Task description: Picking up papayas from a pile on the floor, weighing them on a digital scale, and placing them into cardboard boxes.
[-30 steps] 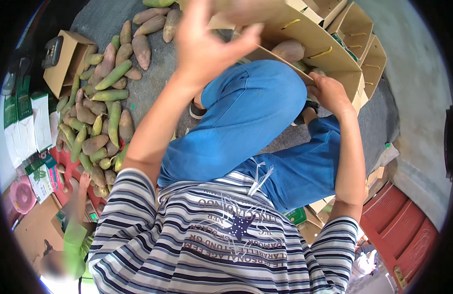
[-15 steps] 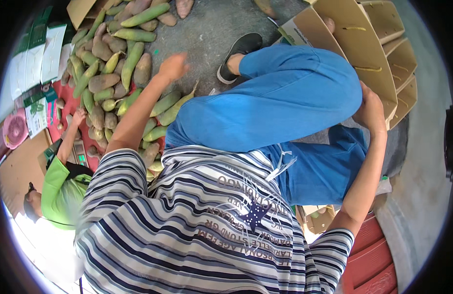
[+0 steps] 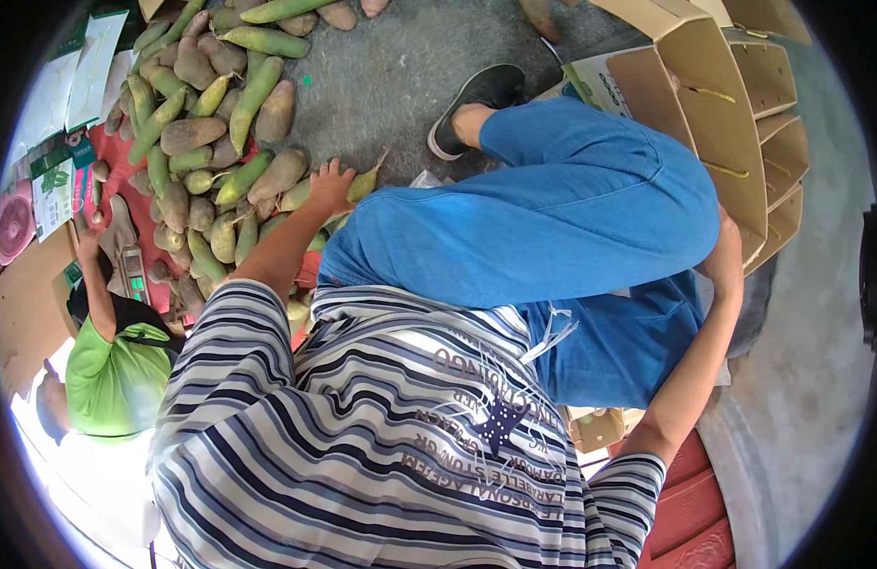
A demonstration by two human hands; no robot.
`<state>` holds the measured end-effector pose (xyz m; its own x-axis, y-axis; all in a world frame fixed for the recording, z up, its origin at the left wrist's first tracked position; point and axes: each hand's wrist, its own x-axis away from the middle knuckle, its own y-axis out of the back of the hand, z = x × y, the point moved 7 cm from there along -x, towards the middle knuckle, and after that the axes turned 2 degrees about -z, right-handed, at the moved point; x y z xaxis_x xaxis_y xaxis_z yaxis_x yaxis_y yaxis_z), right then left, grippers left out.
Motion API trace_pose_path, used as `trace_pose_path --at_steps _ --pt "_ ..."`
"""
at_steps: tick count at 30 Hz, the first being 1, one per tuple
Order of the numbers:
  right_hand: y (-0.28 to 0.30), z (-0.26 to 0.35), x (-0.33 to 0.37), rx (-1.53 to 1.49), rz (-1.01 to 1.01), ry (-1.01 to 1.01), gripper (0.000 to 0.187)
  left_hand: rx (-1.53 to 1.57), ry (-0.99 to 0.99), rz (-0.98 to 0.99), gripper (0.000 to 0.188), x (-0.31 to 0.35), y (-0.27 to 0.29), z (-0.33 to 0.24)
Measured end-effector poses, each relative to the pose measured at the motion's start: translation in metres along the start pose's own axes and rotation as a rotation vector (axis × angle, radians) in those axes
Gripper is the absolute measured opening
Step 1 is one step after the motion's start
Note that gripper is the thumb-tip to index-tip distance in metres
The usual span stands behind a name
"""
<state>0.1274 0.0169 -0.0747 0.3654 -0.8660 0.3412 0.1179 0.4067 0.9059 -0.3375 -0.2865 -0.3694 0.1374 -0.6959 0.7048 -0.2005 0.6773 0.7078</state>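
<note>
My left hand (image 3: 328, 190) reaches over the near right edge of a heap of root vegetables, beside my raised knee. Its fingers are spread, and it rests on or just above a long green radish (image 3: 366, 182). I cannot tell whether it touches it. A plump brownish root like a sweet potato (image 3: 280, 175) lies just left of the hand, next to another green radish (image 3: 246, 177). My right hand (image 3: 725, 248) lies against the outer side of my blue-trousered knee (image 3: 685, 204). Its fingers are hidden behind the leg.
Open cardboard boxes (image 3: 690, 95) stand nested at the right. Beyond the heap is grey floor (image 3: 372, 90) beside my dark shoe (image 3: 486, 95). A co-worker in a green shirt (image 3: 120, 379) sits at the left near a small scale (image 3: 135, 275). A pink basket (image 3: 14, 223) stands behind.
My left hand has come back from above the floor toward my knee, fingers now spread. My right hand has stayed at the knee. The co-worker's arm has shifted; the whole view has tilted slightly.
</note>
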Motion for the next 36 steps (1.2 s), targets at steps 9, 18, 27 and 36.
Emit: trace_pose_path --at_steps 9,18,27,36 --pt "-0.006 -0.012 -0.003 0.008 0.048 -0.079 0.036 -0.047 0.161 0.171 0.074 -0.017 0.006 0.000" --pt "0.000 -0.009 -0.001 -0.032 0.001 -0.005 0.036 0.358 0.265 -0.251 0.074 -0.066 0.125 -0.009" --pt "0.003 0.004 -0.003 0.046 -0.045 0.018 0.034 0.843 -0.368 -0.818 0.044 -0.058 0.246 -0.074" --pt "0.001 -0.002 0.005 0.104 -0.044 0.041 0.029 1.454 -0.921 -0.659 0.041 0.077 0.433 -0.232"
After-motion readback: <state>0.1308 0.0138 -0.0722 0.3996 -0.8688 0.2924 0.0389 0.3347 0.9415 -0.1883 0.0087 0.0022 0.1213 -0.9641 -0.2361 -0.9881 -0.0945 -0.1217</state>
